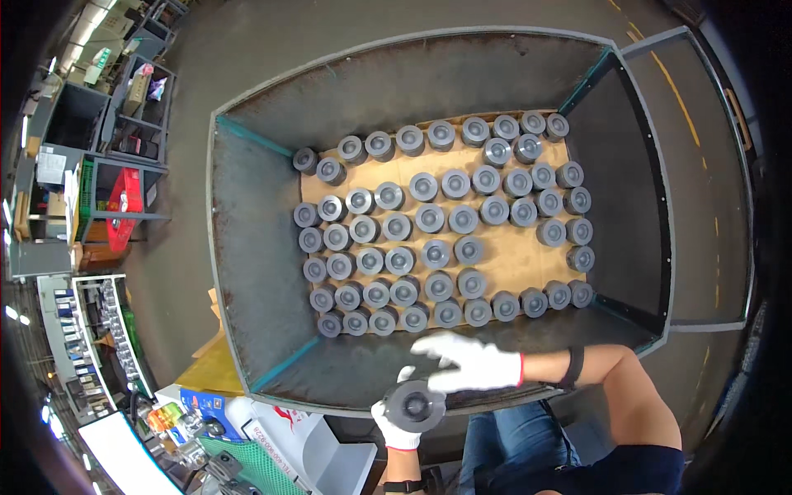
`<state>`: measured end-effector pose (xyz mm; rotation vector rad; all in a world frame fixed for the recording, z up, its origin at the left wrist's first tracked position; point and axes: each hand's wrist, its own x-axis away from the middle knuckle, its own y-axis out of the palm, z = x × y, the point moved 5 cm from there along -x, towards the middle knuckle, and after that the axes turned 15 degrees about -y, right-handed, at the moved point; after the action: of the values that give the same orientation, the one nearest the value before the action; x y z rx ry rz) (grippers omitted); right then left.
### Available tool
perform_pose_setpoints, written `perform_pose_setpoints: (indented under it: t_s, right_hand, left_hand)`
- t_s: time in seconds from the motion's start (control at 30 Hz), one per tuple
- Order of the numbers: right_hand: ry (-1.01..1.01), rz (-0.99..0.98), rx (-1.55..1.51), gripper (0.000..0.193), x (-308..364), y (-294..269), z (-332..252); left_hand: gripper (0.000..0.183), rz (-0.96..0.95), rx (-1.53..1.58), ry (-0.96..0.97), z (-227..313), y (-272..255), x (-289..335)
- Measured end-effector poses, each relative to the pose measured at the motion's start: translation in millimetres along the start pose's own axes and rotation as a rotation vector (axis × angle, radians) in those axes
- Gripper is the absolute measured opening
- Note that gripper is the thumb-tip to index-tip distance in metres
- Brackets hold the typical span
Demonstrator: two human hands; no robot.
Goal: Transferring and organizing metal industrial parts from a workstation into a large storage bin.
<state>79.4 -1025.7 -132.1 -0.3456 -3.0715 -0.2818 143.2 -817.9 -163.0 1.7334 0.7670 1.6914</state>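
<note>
My left hand (398, 431), in a white glove, grips a dark grey piston (415, 406) at the near wall of the bin. The piston's round top, with a recessed centre, faces up. My right hand (474, 363), also gloved in white, hovers just right of and beyond that piston, its fingers spread and somewhat blurred. Nothing shows in it. Beyond both hands, many similar pistons (435, 253) stand in rough rows on a brown cardboard sheet (516, 257) inside the large metal bin (272, 206).
The bin's tall dark walls surround the pistons, and a metal frame (709, 327) extends from its right side. At the lower left are a white stand (330, 462) and a green mesh mat (247, 464). Shelving with a red bin (124, 208) stands farther left.
</note>
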Motion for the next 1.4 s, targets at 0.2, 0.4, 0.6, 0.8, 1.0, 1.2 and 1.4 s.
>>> perform_pose_setpoints:
  t_s: [0.2,0.4,0.6,0.8,1.0,1.2,1.4]
  right_hand:
    - [0.552,0.164,0.834,0.083,-3,-160,184]
    - [0.667,-0.027,1.022,0.09,-64,-192,275]
    - [0.65,0.22,1.156,0.073,-80,-194,296]
    - [0.545,0.037,1.236,0.067,-55,-207,255]
    - [0.56,0.09,1.201,0.083,-2,-203,176]
    - [0.352,0.286,0.994,0.093,71,-159,87]
    - [0.063,0.214,0.877,0.087,70,-22,-28]
  left_hand:
    - [0.049,-0.407,0.363,-0.036,1,-10,-14]
    - [0.045,-0.09,0.192,0.084,25,72,-19]
    - [0.047,-0.077,0.254,0.045,27,58,-38]
    - [0.05,-0.131,0.309,0.031,12,38,-25]
    - [0.062,-0.328,0.416,0.147,-25,-2,0]
    - [0.066,0.279,-0.257,0.243,-129,-94,90]
    - [0.073,-0.172,0.777,0.318,-221,-149,214]
